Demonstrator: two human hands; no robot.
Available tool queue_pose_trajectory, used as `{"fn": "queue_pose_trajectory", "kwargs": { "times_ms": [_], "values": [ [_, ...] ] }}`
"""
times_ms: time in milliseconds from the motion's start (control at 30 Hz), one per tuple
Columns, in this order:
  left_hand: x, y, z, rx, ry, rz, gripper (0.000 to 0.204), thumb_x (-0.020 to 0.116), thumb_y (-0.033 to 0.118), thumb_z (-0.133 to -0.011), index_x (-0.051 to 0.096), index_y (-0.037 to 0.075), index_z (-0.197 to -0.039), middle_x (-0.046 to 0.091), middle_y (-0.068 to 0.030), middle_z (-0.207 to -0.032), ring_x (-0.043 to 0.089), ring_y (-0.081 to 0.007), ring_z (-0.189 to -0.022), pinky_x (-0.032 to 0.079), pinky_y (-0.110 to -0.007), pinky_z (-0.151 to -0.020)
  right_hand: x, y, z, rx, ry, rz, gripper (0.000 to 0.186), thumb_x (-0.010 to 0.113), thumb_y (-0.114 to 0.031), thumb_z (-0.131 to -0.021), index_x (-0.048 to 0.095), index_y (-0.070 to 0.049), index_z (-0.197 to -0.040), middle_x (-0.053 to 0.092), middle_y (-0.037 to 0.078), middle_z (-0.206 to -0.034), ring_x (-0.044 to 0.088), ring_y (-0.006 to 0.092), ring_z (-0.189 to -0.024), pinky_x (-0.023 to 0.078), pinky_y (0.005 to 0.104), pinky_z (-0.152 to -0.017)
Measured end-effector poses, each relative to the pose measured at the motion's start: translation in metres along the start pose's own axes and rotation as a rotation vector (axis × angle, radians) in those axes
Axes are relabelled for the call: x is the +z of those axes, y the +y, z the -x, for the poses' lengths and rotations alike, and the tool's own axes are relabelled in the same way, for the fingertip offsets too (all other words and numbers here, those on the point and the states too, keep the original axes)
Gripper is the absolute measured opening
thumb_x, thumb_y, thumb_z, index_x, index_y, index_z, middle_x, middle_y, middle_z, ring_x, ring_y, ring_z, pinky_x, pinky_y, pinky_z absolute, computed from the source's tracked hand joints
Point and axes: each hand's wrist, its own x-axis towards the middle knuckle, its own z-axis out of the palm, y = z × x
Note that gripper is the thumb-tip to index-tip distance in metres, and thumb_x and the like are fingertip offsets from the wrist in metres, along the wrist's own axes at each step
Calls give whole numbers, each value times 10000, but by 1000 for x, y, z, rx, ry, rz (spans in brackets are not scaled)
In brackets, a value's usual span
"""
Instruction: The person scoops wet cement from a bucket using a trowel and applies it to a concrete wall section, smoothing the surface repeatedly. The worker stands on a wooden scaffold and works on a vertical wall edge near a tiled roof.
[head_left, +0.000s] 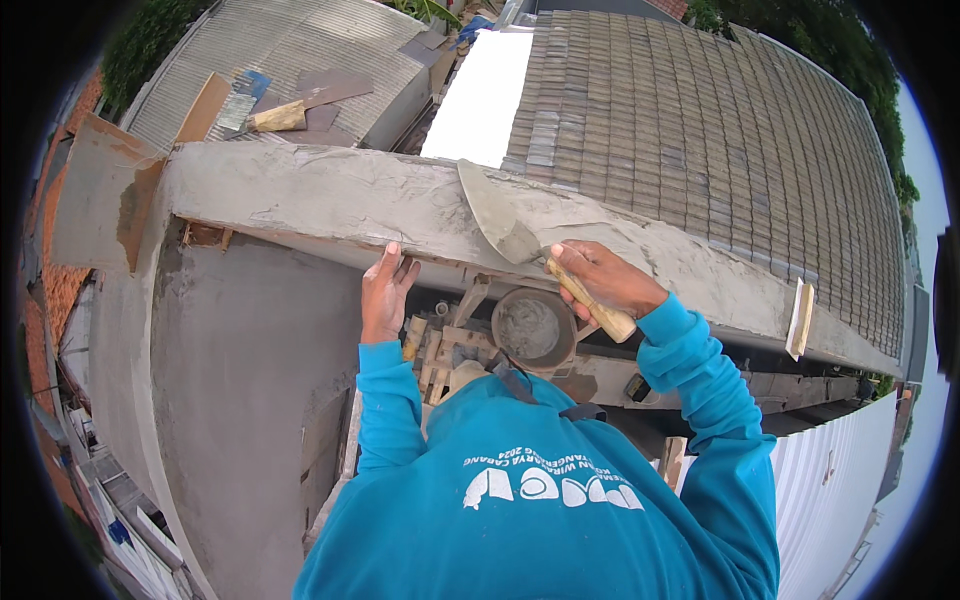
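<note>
In my right hand [607,275] is a trowel [490,215], gripped by its wooden handle. Its grey blade lies against the top of a rough cement wall ledge [350,190], pointing up and to the left. My left hand [385,297] has its fingers stretched upward, with the fingertips at the ledge's near lower edge; nothing shows in it. Below the ledge, between my two hands, stands a round bucket [500,305] with wet grey mortar [528,326] in it.
Beyond the ledge lie a brown tiled roof [690,130] and a corrugated roof [260,60] with scrap boards on it. A board [95,195] leans at the ledge's left end. A wood piece [800,320] stands against its right part. White corrugated sheeting [840,490] is at lower right.
</note>
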Motion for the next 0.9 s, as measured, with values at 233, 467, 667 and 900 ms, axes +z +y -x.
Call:
{"fn": "queue_pose_trajectory", "kwargs": {
  "times_ms": [233, 467, 667, 900],
  "values": [
    [-4, -1, 1, 20, -14, -8, 772, 691, 336, -956, 337, -209, -1375, 382, -267, -1425, 421, -383, -1337, 423, -474, -1129, 34, 18, 30, -31, 90, -228, 416, 418, -436, -1049, 520, -48, -1156, 538, 37, -783, 526, 94, -518, 471, 260, -442],
    [3, 7, 6, 1, 3, 29, 673, 712, 328, -942, 441, -143, -1340, 474, -167, -1324, 480, -279, -1247, 443, -441, -1110, 83, 80, 65, -87, 435, -534, 272, 444, -299, -1048, 462, -50, -1154, 521, 58, -793, 549, 129, -509, 493, 285, -420],
    [-10, -2, 3, -32, -42, 158, 565, 689, 282, -955, 452, -75, -1323, 478, -149, -1325, 461, -276, -1286, 420, -472, -1131, 116, 70, 20, -155, 288, -521, 303, 468, -334, -1051, 400, -54, -1143, 510, 76, -830, 551, 132, -518, 492, 299, -408],
    [-6, -10, 14, 0, -79, 446, 324, 603, 186, -972, 522, -10, -1216, 507, -102, -1251, 466, -260, -1237, 387, -490, -1137, 143, 7, -47, -219, 125, -390, 322, 487, -356, -1042, 395, -49, -1067, 506, 74, -817, 555, 135, -514, 503, 310, -411]
  ]
}}
